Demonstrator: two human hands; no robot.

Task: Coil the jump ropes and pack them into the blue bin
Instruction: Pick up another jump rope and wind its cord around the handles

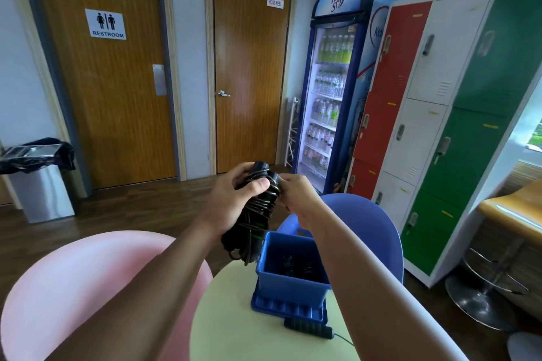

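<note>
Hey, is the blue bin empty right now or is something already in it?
Not empty. Dark coiled cord lies at the bottom of the blue bin, which stands open on its lid.

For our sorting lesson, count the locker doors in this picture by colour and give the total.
Red locker doors: 3
White locker doors: 3
Green locker doors: 3
Total: 9
</note>
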